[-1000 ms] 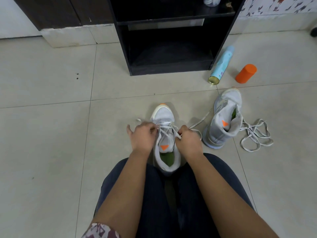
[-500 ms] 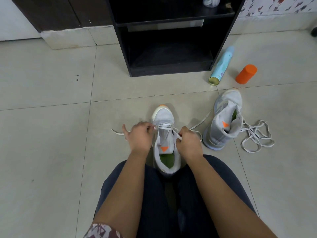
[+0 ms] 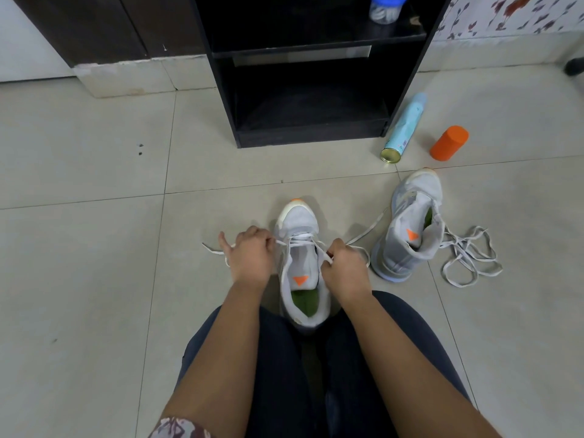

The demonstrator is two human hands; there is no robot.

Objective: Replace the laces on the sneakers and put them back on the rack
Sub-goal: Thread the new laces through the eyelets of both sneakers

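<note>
Grey and white, the near sneaker (image 3: 298, 219) stands on the tiled floor (image 3: 94, 248) in the middle of the frame, just in front of the person's knees, with its toe pointing up the frame toward the black rack (image 3: 309, 135). It has an orange triangle on its tongue and green inside. A white lace (image 3: 297, 237) crosses its lowest holes near the toe. The left hand (image 3: 251, 256) is just left of the shoe, and its fingers are curled tight round one end of the lace, whose tip lies on the floor further left. The right hand (image 3: 346, 267) is just right of the shoe, and its fingers pinch the other end, which runs off up and to the right. The second sneaker (image 3: 407, 229) stands at the right of the frame, apart from the first one, with no lace in it that can be seen. A loose lace (image 3: 464, 248) lies in a tangle on the floor right beside it. Above that, near the rack's lower right corner, a light blue spray can (image 3: 404, 128) lies on its side, and an orange bottle (image 3: 448, 143) is next to it. On the rack's upper shelf is a jar with a blue lid (image 3: 384, 7).
</note>
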